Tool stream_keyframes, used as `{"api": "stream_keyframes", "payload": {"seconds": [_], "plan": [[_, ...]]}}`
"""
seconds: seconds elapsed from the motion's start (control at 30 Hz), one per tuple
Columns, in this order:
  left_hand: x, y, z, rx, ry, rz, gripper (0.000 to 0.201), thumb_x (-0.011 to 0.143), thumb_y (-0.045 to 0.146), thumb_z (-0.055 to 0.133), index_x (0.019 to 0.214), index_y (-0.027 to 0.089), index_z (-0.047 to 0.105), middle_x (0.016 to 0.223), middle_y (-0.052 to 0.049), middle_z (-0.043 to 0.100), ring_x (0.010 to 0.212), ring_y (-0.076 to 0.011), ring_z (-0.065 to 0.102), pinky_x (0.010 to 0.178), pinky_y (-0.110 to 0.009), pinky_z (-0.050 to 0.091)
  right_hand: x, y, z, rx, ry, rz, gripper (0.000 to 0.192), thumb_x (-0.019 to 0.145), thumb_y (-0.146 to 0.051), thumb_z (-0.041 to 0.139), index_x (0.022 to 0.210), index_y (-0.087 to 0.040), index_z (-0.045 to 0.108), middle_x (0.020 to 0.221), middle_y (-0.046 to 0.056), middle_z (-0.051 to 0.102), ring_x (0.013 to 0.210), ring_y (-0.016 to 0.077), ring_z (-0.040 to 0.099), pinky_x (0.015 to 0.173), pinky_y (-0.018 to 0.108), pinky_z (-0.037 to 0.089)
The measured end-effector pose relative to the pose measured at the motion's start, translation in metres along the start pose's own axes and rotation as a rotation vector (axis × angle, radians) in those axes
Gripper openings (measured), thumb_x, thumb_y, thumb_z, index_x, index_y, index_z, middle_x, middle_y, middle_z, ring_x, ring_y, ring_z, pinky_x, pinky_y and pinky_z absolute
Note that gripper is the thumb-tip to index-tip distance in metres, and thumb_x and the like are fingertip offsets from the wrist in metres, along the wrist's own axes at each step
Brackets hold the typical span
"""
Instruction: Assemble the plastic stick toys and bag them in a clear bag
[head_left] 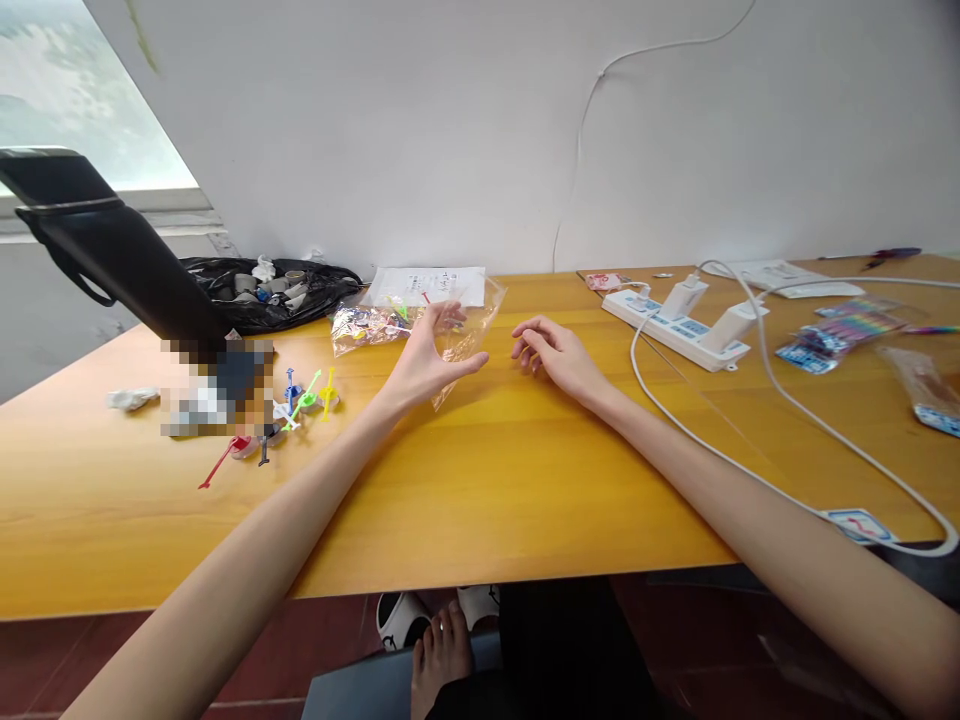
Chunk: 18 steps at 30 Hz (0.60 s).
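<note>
My left hand (429, 358) hovers at a clear plastic bag (476, 340), thumb and fingers spread apart. Whether the fingertips touch the bag's film I cannot tell. The bag's left end holds small coloured plastic pieces (369, 325). To the right, my right hand (553, 352) is low over the table with loosely bent fingers and nothing in them. Left of my left forearm lie several small plastic parts with thin stems, among them a red one (225, 458), a green one (306, 398) and a yellow one (328, 397).
A black bottle (124, 255) leans at the left beside a blurred patch. Behind it, a black bag (319, 290) holds rolled grey items. A white power strip (675, 328) with looping cables stands right of my right hand. Packets of colourful pens (847, 328) lie far right.
</note>
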<state>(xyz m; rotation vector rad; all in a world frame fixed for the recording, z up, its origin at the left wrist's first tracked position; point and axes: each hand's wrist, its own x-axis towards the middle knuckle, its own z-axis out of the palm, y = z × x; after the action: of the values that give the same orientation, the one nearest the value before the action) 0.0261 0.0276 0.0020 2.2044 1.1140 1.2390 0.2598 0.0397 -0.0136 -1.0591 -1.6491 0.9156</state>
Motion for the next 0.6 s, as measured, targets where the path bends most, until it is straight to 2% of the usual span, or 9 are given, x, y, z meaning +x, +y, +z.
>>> {"api": "stream_keyframes", "payload": {"seconds": [0.17, 0.27, 0.37, 0.43, 0.5, 0.57, 0.6], "plan": [[0.0, 0.0, 0.004, 0.155, 0.049, 0.06, 0.074, 0.075, 0.041, 0.078, 0.138, 0.024, 0.043, 0.134, -0.011, 0.057, 0.129, -0.031, 0.051, 0.112, -0.048, 0.039, 0.001, 0.003, 0.0, -0.006, 0.022, -0.009, 0.021, 0.096, -0.039, 0.053, 0.1, -0.02, 0.061, 0.086, 0.004, 0.07, 0.068, 0.0129, 0.062, 0.057, 0.023, 0.047], [0.0, 0.0, 0.007, 0.249, 0.064, 0.073, 0.078, 0.074, 0.04, 0.077, 0.141, 0.024, 0.042, 0.135, -0.011, 0.056, 0.126, -0.0321, 0.051, 0.11, -0.049, 0.04, 0.005, 0.003, -0.004, -0.016, 0.103, -0.045, 0.018, 0.095, -0.037, 0.053, 0.099, -0.021, 0.06, 0.087, 0.004, 0.07, 0.07, 0.0134, 0.062, 0.06, 0.025, 0.048], [-0.001, -0.002, 0.006, 0.286, 0.065, 0.06, 0.078, 0.074, 0.04, 0.076, 0.142, 0.024, 0.041, 0.136, -0.011, 0.056, 0.125, -0.0321, 0.051, 0.109, -0.049, 0.04, 0.006, -0.013, -0.01, -0.063, 0.274, -0.14, 0.013, 0.096, -0.034, 0.053, 0.1, -0.023, 0.059, 0.091, 0.004, 0.069, 0.076, 0.0144, 0.062, 0.067, 0.028, 0.049], [-0.001, -0.003, 0.006, 0.294, 0.068, 0.047, 0.078, 0.074, 0.041, 0.077, 0.142, 0.024, 0.041, 0.135, -0.011, 0.056, 0.125, -0.0324, 0.052, 0.109, -0.049, 0.041, 0.002, -0.036, -0.009, -0.123, 0.344, -0.229, 0.013, 0.098, -0.032, 0.051, 0.102, -0.024, 0.059, 0.093, 0.004, 0.069, 0.082, 0.0158, 0.063, 0.074, 0.03, 0.051], [-0.001, -0.001, 0.007, 0.295, 0.071, 0.047, 0.078, 0.073, 0.041, 0.078, 0.141, 0.024, 0.042, 0.135, -0.011, 0.057, 0.126, -0.0333, 0.051, 0.109, -0.05, 0.041, -0.006, -0.067, 0.001, -0.2, 0.261, -0.309, 0.015, 0.1, -0.031, 0.047, 0.103, -0.024, 0.061, 0.094, 0.003, 0.068, 0.09, 0.0172, 0.064, 0.082, 0.032, 0.051], [0.0, 0.003, 0.009, 0.288, 0.057, 0.029, 0.071, 0.076, 0.039, 0.076, 0.139, 0.022, 0.046, 0.132, -0.01, 0.058, 0.128, -0.0336, 0.051, 0.11, -0.05, 0.043, -0.013, -0.099, 0.021, -0.308, 0.021, -0.383, 0.017, 0.1, -0.027, 0.047, 0.102, -0.024, 0.063, 0.097, 0.002, 0.068, 0.097, 0.0184, 0.064, 0.087, 0.033, 0.05], [0.0, 0.007, 0.011, 0.301, 0.073, -0.055, 0.063, 0.08, 0.038, 0.071, 0.137, 0.021, 0.049, 0.129, -0.01, 0.059, 0.127, -0.0322, 0.052, 0.109, -0.048, 0.046, -0.015, -0.113, 0.035, -0.36, -0.108, -0.437, 0.018, 0.1, -0.024, 0.047, 0.101, -0.024, 0.065, 0.099, 0.001, 0.068, 0.101, 0.0191, 0.063, 0.091, 0.034, 0.049]]}}
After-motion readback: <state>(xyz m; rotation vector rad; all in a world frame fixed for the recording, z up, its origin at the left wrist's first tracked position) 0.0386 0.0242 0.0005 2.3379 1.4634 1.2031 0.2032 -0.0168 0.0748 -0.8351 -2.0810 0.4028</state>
